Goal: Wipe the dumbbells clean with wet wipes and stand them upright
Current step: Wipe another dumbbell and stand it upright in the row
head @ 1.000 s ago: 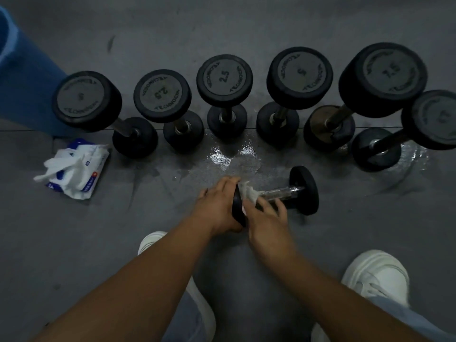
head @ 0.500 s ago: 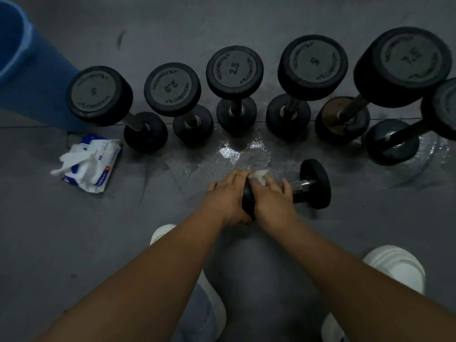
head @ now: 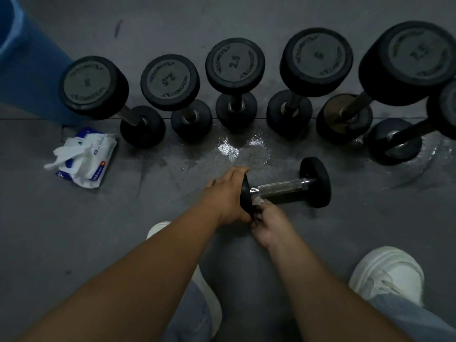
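While the left hand (head: 225, 193) grips the near head of the lying dumbbell (head: 278, 189), fingers curled over its rim, the right hand (head: 269, 224) pinches a small white wet wipe (head: 257, 200) against the lower inner side of that same head, just beside the handle. This dumbbell lies on its side on the grey floor (head: 74, 243), handle running left to right, its far head resting on the floor to the right. Just behind it a wet patch (head: 237, 149) glistens. Beyond the patch, six upright dumbbells (head: 234, 62) stand on end in a row; markings of 2.5 and 5 are legible, and the rightmost is cut by the frame edge. A wipes pack (head: 84, 159) lies well to the left, a sheet pulled up from it, near the leftmost upright dumbbell. A blue bin (head: 24, 70) stands at upper left. Two white shoes (head: 387, 275) show at the bottom.
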### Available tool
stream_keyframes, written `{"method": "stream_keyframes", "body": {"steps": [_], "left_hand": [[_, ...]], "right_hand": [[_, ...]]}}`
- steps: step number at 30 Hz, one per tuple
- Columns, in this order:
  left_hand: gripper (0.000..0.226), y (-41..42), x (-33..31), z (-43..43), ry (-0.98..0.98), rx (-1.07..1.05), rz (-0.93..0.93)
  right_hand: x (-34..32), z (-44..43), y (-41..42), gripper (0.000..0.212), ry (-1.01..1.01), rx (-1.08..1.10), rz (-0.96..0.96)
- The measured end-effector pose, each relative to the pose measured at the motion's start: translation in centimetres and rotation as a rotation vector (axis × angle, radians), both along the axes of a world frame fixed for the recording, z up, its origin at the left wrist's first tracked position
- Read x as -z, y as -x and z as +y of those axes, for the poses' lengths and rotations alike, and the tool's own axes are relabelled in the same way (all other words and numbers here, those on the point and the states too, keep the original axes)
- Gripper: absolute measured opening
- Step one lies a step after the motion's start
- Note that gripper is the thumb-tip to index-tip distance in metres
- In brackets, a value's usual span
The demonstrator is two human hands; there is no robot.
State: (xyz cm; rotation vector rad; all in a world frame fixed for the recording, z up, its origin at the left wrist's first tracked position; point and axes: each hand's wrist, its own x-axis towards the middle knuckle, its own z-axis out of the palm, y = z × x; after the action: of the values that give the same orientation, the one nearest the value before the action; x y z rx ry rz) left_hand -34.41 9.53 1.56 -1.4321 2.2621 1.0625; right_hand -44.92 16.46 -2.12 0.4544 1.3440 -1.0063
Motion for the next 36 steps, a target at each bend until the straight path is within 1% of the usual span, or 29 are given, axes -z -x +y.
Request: {"method": "stream_keyframes", "body": {"steps": [4, 9, 12, 15, 19, 21, 23, 24, 27, 29, 30, 31, 32, 33, 34, 35, 36], "left_hand": [[0.12, -0.1, 0.2, 0.3, -0.005, -0.009, 0.012], [0.122, -0.1, 0.2, 0.6, 0.012, -0.001, 0.012], [0.12, -0.1, 0.5, 0.4, 0.026, 0.002, 0.019], [0.12, -0.2, 0.8, 0.5, 0.017, -0.004, 0.027], [0.121, -0.2, 0.9, 0.6, 0.015, -0.01, 0.038], [0.121, -0.2, 1.0, 0.5, 0.02, -0.017, 0.033], [0.121, -0.2, 0.7, 0.5, 0.015, -0.016, 0.032], [0.12, -0.2, 0.7, 0.5, 0.014, -0.012, 0.032], [0.12, -0.1, 0.6, 0.4, 0.009, -0.012, 0.028], [0.121, -0.1, 0.5, 0.1, 0.01, -0.015, 0.02], [0.121, -0.1, 0.6, 0.1, 0.012, -0.012, 0.016], [0.121, -0.2, 0.6, 0.1, 0.016, -0.009, 0.015], [0.121, -0.2, 0.7, 0.3, 0.016, -0.005, 0.017], [0.12, -0.2, 0.7, 0.3, 0.014, -0.003, 0.02], [0.12, -0.2, 0.6, 0.3, 0.012, -0.004, 0.023], [0.119, -0.2, 0.6, 0.2, 0.01, -0.007, 0.024], [0.119, -0.2, 0.6, 0.2, 0.011, -0.01, 0.023]], "right_hand": [[-0.8, 0.0, -0.7, 0.022, 0.039, -0.02, -0.011], [0.3, -0.7, -0.2, 0.023, -0.101, -0.024, 0.106], [-0.2, -0.7, -0.2, 0.027, -0.094, -0.012, 0.169], [-1.0, 0.5, -1.6, 0.027, 0.023, 0.047, 0.103], [-0.6, -0.8, -1.3, 0.026, -0.034, 0.019, 0.071], [-0.3, 0.0, -1.5, 0.018, 0.001, 0.024, 0.131], [-0.8, 1.1, -1.8, 0.026, 0.102, 0.081, 0.109], [-0.9, 1.2, -1.7, 0.028, 0.116, 0.092, 0.08], [-0.9, 0.2, -1.1, 0.023, 0.034, 0.131, 0.025], [-1.2, 0.3, -0.9, 0.015, 0.002, 0.12, 0.074], [-1.3, 0.8, -0.9, 0.009, 0.008, 0.122, 0.118], [-1.6, 1.3, -0.8, 0.007, 0.042, 0.102, 0.183], [-2.0, 1.8, -0.7, 0.011, 0.087, 0.047, 0.305], [-2.2, 1.9, -0.5, 0.012, 0.14, -0.066, 0.501], [-2.1, 1.6, -0.1, 0.011, 0.188, -0.272, 0.798], [-1.9, 1.0, 0.2, 0.009, 0.236, -0.542, 1.136], [-1.8, 0.4, 0.6, 0.009, 0.273, -0.806, 1.42]]}}
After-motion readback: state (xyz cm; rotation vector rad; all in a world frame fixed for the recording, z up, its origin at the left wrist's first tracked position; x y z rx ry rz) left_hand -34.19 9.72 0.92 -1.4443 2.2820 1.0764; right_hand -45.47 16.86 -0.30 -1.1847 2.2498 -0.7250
